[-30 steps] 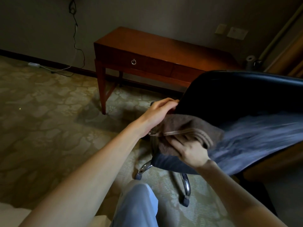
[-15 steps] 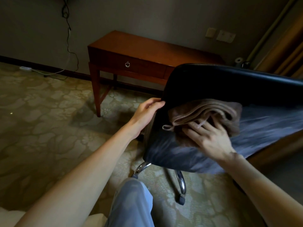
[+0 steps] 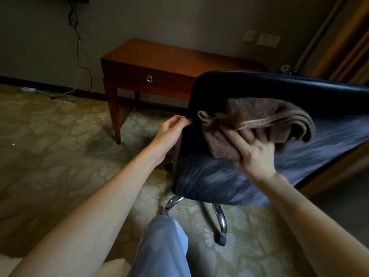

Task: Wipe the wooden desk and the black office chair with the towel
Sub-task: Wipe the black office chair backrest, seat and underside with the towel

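Observation:
The black office chair (image 3: pixel 249 90) fills the right half of the view, its padded back facing me and its chrome base below. My right hand (image 3: pixel 253 150) presses a folded brown towel (image 3: pixel 259 118) flat against the chair's back, fingers spread over the cloth. My left hand (image 3: pixel 171 127) grips the chair's left edge, holding it steady. Behind the chair, against the wall, stands the wooden desk (image 3: pixel 159 54) with a ring-pull drawer.
Patterned carpet (image 3: pixel 50 146) covers the floor to the left. A cable (image 3: pixel 77 47) hangs down the wall to a power strip (image 3: pixel 29 89). My leg in light trousers (image 3: pixel 161 246) is at the bottom. Curtains (image 3: pixel 347 47) hang at the far right.
My right hand has slid the towel up and to the right across the chair's back. My left hand keeps its hold on the chair's left edge.

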Motion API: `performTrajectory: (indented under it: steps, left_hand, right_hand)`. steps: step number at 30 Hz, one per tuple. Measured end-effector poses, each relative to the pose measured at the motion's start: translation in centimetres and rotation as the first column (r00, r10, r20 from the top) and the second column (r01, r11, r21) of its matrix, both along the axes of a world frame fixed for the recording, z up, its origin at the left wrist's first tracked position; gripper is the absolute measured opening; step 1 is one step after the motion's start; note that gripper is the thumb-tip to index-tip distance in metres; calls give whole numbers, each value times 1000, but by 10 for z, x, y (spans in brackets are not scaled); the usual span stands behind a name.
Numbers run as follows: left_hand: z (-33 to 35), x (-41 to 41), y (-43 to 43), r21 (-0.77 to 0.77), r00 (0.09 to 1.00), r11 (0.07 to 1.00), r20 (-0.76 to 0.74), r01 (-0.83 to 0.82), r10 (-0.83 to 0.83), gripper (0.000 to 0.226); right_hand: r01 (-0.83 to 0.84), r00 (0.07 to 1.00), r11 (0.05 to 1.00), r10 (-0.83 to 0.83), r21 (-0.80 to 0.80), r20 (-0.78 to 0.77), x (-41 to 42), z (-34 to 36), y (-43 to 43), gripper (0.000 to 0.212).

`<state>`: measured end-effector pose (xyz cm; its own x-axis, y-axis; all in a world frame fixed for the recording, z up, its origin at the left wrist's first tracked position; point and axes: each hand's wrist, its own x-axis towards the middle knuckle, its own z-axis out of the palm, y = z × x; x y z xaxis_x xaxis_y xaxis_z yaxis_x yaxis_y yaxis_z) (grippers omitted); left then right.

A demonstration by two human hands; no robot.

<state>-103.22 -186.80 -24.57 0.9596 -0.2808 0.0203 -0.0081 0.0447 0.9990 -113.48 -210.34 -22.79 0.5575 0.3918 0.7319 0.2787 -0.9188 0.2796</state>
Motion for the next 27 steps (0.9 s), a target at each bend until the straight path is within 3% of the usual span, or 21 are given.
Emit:
performTrajectory:
  steps: [2, 5, 8, 9, 11, 12, 15, 18, 19, 22, 24, 27]
  left_hand:
    - [-3, 1, 0, 10, 1000, 1000, -3, -9, 9, 28]
    - [-8, 5, -1, 29, 999, 999, -19, -26, 26, 16]
    - [-11, 7, -3, 25, 999, 999, -19, -40, 41, 21]
    - [-12, 9, -3, 23, 999, 999, -21, -48, 48, 28]
    - [-13, 11, -2, 20, 998, 998, -19, -56, 56, 37]
    - [-14, 11, -1, 12, 998, 998, -17, -61, 61, 39]
    - [-16, 10, 0, -18, 997, 997, 0, -79, 79, 40]
    - [-12, 8, -3, -25, 994, 993, 12, -111, 111, 33]
    - [-10, 8, -4, -17, 991, 991, 13, -131, 131, 30]
    - [-8, 3, -10, -20, 982, 982, 14, -188, 188, 26]
    - [-7, -3, -14, -22, 969, 969, 3, -245, 245, 24]
    - [1, -21, -22, 20, 931, 931, 35, -364, 363, 28]
  right_hand:
    - [-22, 998, 1000, 23, 22, -52, 12, -26, 10, 69]
    - [-87, 989, 996, 84, -17, -124, 27, -60, 14, 60]
    - [-173, 941, 983, 147, -63, -304, 39, -87, 16, 52]
    - [-154, 908, 983, 100, -102, -406, 41, -96, 18, 51]
    - [-108, 731, 958, -105, -266, -674, 43, -111, 22, 55]
    - [-113, 652, 955, -138, -275, -745, 40, -117, 28, 57]
    - [-148, 757, 919, -133, -366, -639, 48, -121, 48, 56]
    - [-235, 736, 886, -105, -398, -669, 38, -124, 59, 48]
    - [-238, 806, 880, -56, -410, -589, 34, -120, 55, 46]
    - [-168, 893, 947, 29, -273, -449, 11, -81, 36, 36]
    - [-87, 964, 970, 24, -228, -265, -6, -52, 15, 34]
    - [-11, 1000, 992, 9, -130, -14, -30, 0, -23, 32]
